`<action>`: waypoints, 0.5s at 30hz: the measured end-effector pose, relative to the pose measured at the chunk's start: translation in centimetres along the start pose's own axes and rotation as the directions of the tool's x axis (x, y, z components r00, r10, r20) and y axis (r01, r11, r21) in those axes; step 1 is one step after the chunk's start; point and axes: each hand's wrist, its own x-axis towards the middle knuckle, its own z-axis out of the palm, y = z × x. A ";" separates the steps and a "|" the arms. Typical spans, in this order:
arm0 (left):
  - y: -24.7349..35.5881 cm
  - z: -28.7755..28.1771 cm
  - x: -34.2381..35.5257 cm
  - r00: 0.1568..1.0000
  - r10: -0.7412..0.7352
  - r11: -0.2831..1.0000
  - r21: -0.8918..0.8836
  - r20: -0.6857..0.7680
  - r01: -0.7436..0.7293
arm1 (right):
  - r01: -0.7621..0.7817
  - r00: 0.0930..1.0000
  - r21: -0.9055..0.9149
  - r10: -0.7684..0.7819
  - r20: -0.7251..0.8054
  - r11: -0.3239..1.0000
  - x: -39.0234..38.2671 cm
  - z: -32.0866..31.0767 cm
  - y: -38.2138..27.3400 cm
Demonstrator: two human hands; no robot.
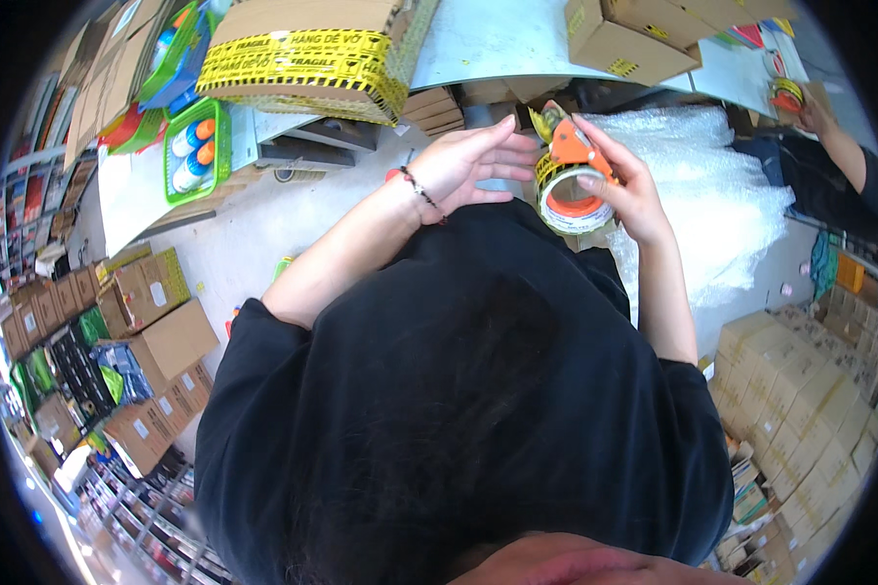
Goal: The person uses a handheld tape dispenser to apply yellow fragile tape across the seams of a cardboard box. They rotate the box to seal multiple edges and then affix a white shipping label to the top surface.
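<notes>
My right hand (634, 190) is closed around an orange tape dispenser (572, 146) in front of my chest. The dispenser carries a wide roll of yellow and black packing tape (559, 210), its round core facing me. Just left of it, my left hand (478, 161) is held up with the fingers spread and nothing in them. A small gap parts those fingertips from the tape. Beyond my left hand, a cardboard box (302, 58) wrapped in the same kind of yellow and black tape rests on the worktable (478, 44).
A green basket (226, 156) with white, blue and orange bottles stands at the table's left. Another carton (634, 44) is at the back right. Bubble wrap (702, 195) lies heaped to my right, near another person's arm (839, 146). Stacked cartons (790, 400) fill the lower right.
</notes>
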 end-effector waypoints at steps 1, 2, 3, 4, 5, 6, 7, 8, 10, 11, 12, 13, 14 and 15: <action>0.0 0.3 0.0 0.999 -0.037 0.998 -0.058 -0.031 0.036 | 0.085 0.995 -0.157 -0.091 -0.029 0.984 -0.1 0.7 -0.6; -0.2 0.5 0.0 0.997 -0.066 0.992 -0.111 -0.038 0.062 | 0.171 0.983 -0.412 -0.181 0.013 0.895 -0.3 0.8 -1.6; -0.4 0.6 0.1 0.993 -0.093 0.983 -0.165 -0.073 0.079 | 0.174 0.983 -0.529 -0.179 0.042 0.831 -0.5 1.4 -2.3; -0.7 0.5 0.1 0.994 -0.092 0.983 -0.168 -0.057 0.081 | 0.181 0.981 -0.629 -0.184 0.061 0.756 -0.7 1.9 -3.0; -1.0 0.5 0.2 0.988 -0.106 0.977 -0.196 -0.107 0.084 | 0.185 0.979 -0.718 -0.188 0.076 0.672 -0.8 2.4 -3.4; -1.3 0.2 0.1 0.992 -0.096 0.978 -0.194 -0.081 0.079 | 0.214 0.970 -0.753 -0.223 0.092 0.622 -0.9 2.9 -3.8; -1.6 0.0 0.2 0.993 -0.103 0.979 -0.182 -0.054 0.091 | 0.239 0.961 -0.785 -0.257 0.105 0.571 -1.0 3.3 -4.1; -1.8 -0.3 0.2 0.993 -0.106 0.975 -0.199 -0.048 0.095 | 0.258 0.950 -0.815 -0.290 0.117 0.518 -1.0 3.6 -4.2; -2.3 -0.5 0.2 0.993 -0.096 0.972 -0.221 -0.062 0.080 | 0.278 0.939 -0.840 -0.317 0.135 0.466 -1.1 4.1 -4.3; -2.6 -0.4 0.3 0.994 -0.088 0.971 -0.230 -0.062 0.072 | 0.284 0.934 -0.853 -0.327 0.143 0.439 -1.1 4.2 -4.3; -2.8 -0.3 0.3 0.993 -0.092 0.970 -0.233 -0.078 0.071 | 0.286 0.933 -0.858 -0.327 0.149 0.427 -1.2 4.3 -4.3; -3.0 -0.1 0.3 0.993 -0.085 0.970 -0.237 -0.086 0.063 | 0.288 0.933 -0.864 -0.326 0.155 0.413 -1.2 4.4 -4.2; -3.2 0.2 0.4 0.990 -0.081 0.971 -0.235 -0.114 0.053 | 0.289 0.929 -0.868 -0.338 0.152 0.403 -1.2 4.5 -4.2; -3.4 0.4 0.4 0.990 -0.074 0.965 -0.261 -0.124 0.039 | 0.282 0.932 -0.865 -0.331 0.145 0.415 -1.3 4.5 -4.2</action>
